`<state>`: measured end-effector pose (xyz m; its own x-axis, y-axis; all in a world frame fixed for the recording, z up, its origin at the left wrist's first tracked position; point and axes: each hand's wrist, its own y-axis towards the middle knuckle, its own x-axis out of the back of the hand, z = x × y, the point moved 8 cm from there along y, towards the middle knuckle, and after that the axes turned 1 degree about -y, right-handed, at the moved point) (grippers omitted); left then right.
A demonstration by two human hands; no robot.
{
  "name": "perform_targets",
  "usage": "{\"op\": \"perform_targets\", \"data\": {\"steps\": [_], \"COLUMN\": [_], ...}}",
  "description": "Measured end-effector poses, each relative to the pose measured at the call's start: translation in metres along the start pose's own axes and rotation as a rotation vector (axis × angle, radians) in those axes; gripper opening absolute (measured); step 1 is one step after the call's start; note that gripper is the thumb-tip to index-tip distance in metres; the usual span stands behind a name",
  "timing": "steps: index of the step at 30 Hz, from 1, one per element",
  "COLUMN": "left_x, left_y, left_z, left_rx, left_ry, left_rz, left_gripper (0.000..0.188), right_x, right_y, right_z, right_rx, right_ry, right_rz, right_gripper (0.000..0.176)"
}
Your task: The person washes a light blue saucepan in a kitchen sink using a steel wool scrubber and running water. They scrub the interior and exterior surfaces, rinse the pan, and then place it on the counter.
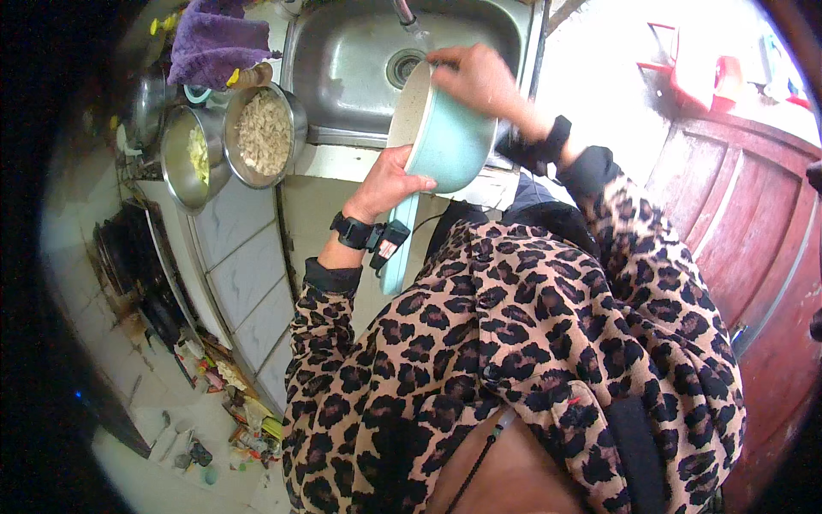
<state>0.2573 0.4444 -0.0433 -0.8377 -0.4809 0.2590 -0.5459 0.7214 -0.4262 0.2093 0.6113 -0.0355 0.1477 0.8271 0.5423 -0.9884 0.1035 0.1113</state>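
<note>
Over the front edge of the stainless steel sink (347, 83), a turquoise saucepan (453, 141) with a speckled cream inside is tilted on its side, its mouth facing left. My left hand (388, 183) grips it where the long turquoise handle (399, 257) meets the body, thumb on the outer wall. At the far rim is my right hand (478, 80), slightly blurred, with bent fingers; whether they pinch the rim or only touch it is unclear. The faucet (404, 11) is just beyond, with what looks like water at its spout, above the drain (406, 67).
Left of the sink stand a steel bowl of pale sliced food (263, 135) and another steel bowl (176, 160) with chopped yellowish pieces. A purple towel (215, 45) hangs behind them. A dark stove (138, 257) lies farther left. To the right are a reddish wooden door (732, 186) and a red chair (697, 83).
</note>
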Motion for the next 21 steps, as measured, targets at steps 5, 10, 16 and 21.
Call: {"op": "perform_targets", "data": {"steps": [5, 10, 16, 21], "left_x": [-0.007, -0.006, -0.009, -0.016], "left_y": [-0.015, -0.021, -0.012, 0.006], "left_z": [-0.019, -0.029, -0.05, -0.065], "left_rx": [-0.053, -0.026, -0.061, -0.006], "left_ry": [-0.081, -0.067, 0.141, -0.007], "left_rz": [0.107, 0.225, 0.313, 0.224], "left_gripper": [0.025, 0.023, 0.032, 0.043], "right_x": [0.008, 0.024, 0.015, 0.011], "right_y": [0.018, 0.015, 0.0, 0.015], "right_z": [-0.031, -0.006, -0.002, 0.018], "right_rx": [0.019, 0.256, 0.142, 0.321], "right_ry": [0.53, 0.411, 0.252, 0.077], "right_rz": [0.532, 0.783, 1.057, 0.895], "right_gripper": [0.043, 0.051, 0.044, 0.043]}}
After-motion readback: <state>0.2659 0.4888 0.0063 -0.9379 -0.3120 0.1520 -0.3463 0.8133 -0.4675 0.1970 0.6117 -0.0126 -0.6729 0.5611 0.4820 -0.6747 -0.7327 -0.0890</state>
